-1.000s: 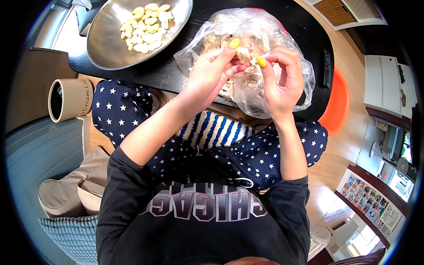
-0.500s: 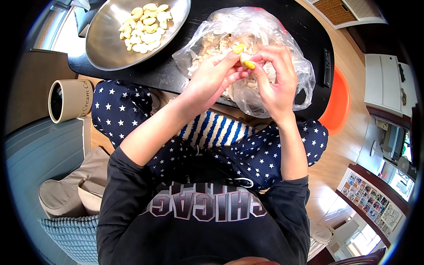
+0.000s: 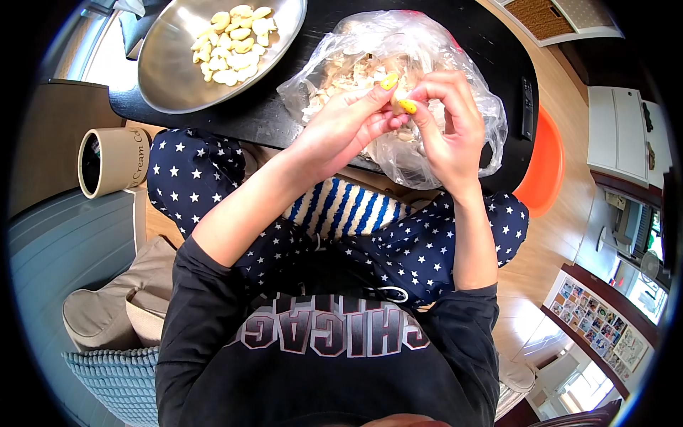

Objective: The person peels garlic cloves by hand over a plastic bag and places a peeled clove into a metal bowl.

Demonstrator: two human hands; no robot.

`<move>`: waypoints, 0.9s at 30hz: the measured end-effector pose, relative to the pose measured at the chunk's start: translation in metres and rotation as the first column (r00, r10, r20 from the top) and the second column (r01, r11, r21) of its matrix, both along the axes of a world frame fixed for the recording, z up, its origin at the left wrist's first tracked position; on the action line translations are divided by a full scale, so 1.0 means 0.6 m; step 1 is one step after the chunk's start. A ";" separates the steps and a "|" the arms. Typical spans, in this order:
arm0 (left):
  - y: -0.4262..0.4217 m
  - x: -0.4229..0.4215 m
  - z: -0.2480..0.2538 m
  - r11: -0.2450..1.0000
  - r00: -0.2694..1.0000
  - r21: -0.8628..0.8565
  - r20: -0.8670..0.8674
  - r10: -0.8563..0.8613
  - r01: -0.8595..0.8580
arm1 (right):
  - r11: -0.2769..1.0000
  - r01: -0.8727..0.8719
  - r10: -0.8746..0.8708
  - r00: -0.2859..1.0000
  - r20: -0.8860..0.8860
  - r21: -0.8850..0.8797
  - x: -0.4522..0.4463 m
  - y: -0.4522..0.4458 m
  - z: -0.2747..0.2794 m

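Over an open clear plastic bag (image 3: pixel 420 43), my left hand (image 3: pixel 345 128) and my right hand (image 3: pixel 452 132) meet fingertip to fingertip. Pinched between them is a small pale garlic clove (image 3: pixel 398 105), mostly covered by the fingers and yellow nails. Each hand's thumb and fingers are closed on it. Papery garlic skins (image 3: pixel 341 75) fill the bag below. To the left, a steel bowl (image 3: pixel 163 78) holds a pile of peeled garlic cloves (image 3: pixel 235 43).
A black table (image 3: pixel 263 117) carries the bowl and bag, with a dark remote control (image 3: pixel 526 107) near its right edge. An orange seat (image 3: pixel 544 167) stands to the right. A cream bin (image 3: pixel 114 162) is at the left, and a striped cloth (image 3: pixel 348 210) lies between my knees.
Both hands have shifted slightly to the right, still pinching the clove together. The bowl and the bag stay where they were.
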State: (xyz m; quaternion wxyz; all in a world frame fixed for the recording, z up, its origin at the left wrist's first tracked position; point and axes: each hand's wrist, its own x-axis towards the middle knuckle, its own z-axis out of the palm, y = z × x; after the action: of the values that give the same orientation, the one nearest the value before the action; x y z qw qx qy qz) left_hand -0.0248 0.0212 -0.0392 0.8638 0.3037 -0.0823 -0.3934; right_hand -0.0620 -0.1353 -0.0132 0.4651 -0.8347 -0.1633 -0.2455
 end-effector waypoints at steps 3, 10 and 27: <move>0.000 0.001 -0.002 1.000 1.000 -0.030 -0.017 -0.003 0.002 | 1.000 -0.010 0.010 1.000 -0.013 0.014 0.000 0.001 0.000; 0.005 0.015 -0.006 0.994 0.987 -0.009 -0.122 0.103 -0.105 | 0.993 -0.044 0.049 0.998 -0.046 0.106 -0.002 -0.002 0.007; 0.003 0.017 -0.010 0.979 0.988 0.140 -0.025 0.151 -0.146 | 0.994 0.038 -0.035 0.999 0.027 -0.106 0.001 0.006 0.008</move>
State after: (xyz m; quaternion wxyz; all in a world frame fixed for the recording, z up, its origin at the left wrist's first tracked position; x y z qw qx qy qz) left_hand -0.0148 0.0231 -0.0453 0.8691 0.3609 -0.0166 -0.3379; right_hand -0.0613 -0.1318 -0.0086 0.4133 -0.8580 -0.1668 -0.2555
